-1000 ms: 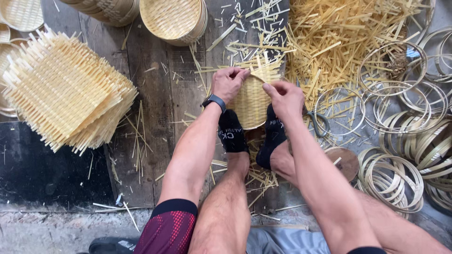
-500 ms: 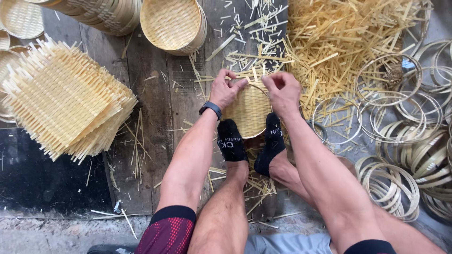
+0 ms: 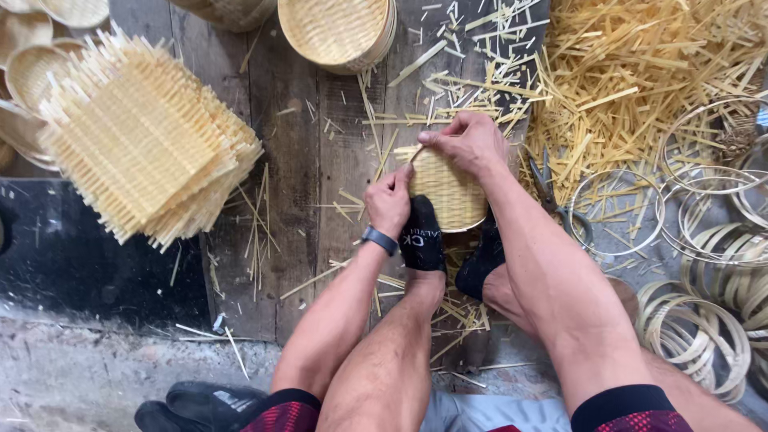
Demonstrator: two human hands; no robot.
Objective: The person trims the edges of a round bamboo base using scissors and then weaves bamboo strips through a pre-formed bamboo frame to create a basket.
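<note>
Since a moment ago, both hands are sitting lower and closer on the small woven bamboo disc point(image 3: 450, 190), which is being braced between two black-socked feet point(image 3: 422, 237). Left hand point(image 3: 390, 204) is gripping its left rim, fingers curled; right hand point(image 3: 468, 142) is pinching the top edge. Loose bamboo strips point(image 3: 632, 72), bamboo rings point(image 3: 704, 240), scissors point(image 3: 552, 196) and stacked woven mats point(image 3: 148, 148) are crowding around.

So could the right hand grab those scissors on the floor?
Probably yes. The scissors lie uncovered just beside the right forearm, with nothing over them. But the right hand is busy on the woven basket and would have to let go first.
</note>
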